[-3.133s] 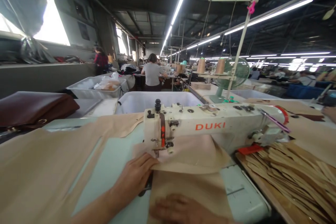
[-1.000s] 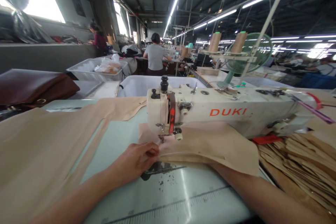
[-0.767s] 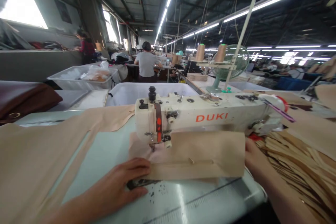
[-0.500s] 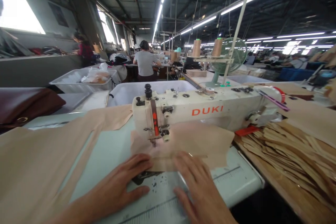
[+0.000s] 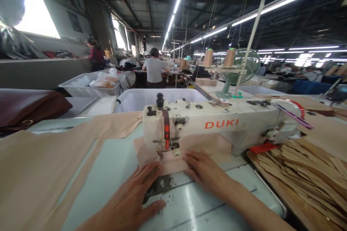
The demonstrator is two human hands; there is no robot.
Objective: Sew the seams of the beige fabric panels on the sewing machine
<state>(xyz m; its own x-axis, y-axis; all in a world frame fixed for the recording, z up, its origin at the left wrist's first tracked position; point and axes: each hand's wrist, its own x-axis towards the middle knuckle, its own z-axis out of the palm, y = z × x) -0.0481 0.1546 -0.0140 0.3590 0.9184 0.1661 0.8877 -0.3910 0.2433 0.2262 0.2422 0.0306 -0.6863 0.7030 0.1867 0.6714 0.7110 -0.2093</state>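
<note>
A white sewing machine (image 5: pixel 217 119) marked DUKI stands across the pale green table (image 5: pixel 108 166). Under its needle end lies a beige sheet of leather-like material (image 5: pixel 207 146), partly hidden by the machine head. My left hand (image 5: pixel 138 184) rests at the sheet's near edge, just left of the needle area, fingers stretched forward and thumb apart. To the right of the needle, my right hand (image 5: pixel 207 173) lies with its fingers flat on the same sheet. Neither hand is closed around anything. The contact under the presser foot is too blurred to make out.
Larger beige material (image 5: pixel 35 158) covers the table's left side. Beige strips (image 5: pixel 306 173) are heaped on a wooden board at right. Behind the machine stand a white bin (image 5: pixel 162 95), thread cones (image 5: pixel 208 57) and a green fan (image 5: pixel 248 65). A co-worker (image 5: pixel 154 68) sits farther back.
The beige sheet has shifted left and away from me under the needle. My right hand has moved forward with it and turned inward. The camera view has shifted slightly.
</note>
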